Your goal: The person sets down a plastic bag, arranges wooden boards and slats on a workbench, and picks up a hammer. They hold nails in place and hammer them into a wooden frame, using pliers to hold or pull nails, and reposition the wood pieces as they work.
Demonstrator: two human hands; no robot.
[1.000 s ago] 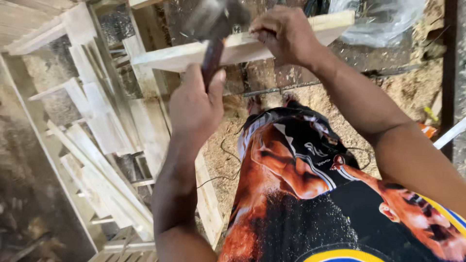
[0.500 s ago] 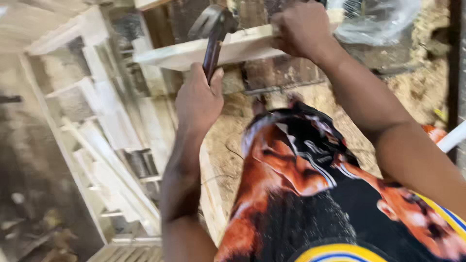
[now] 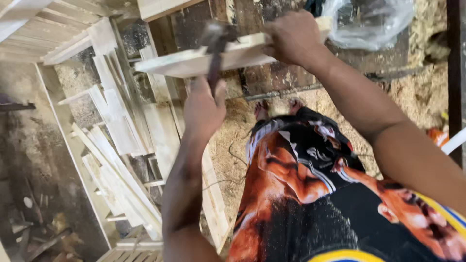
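Above a floor (image 3: 427,87) strewn with sawdust, the person held a pale wooden board (image 3: 194,62) out level in front of the body; the right hand (image 3: 291,36) was closed around its far end, fingers wrapped over the top edge, and the left hand (image 3: 204,109) was clenched on the dark handle of a hammer (image 3: 216,51), whose blurred metal head stood at the board's upper face, too smeared to tell whether it touched; the board looked stiff and fairly light, sawn softwood with raw faces that should not slip in a bare palm, though splinters along the edges seemed likely; held by one end only, it would probably twist or bounce under a blow, so a grip nearer the struck spot, or a rest on something solid, would steady it better; the hammer appeared head-heavy, and it was taken low on the handle, which suited a full swing but gave less control; to the left lay a heap of similar cut slats (image 3: 116,145) and frames, well apart from both hands; a clear plastic bag (image 3: 374,22) sat just beyond the right hand; below, patterned orange and black shorts (image 3: 310,184) filled the view.
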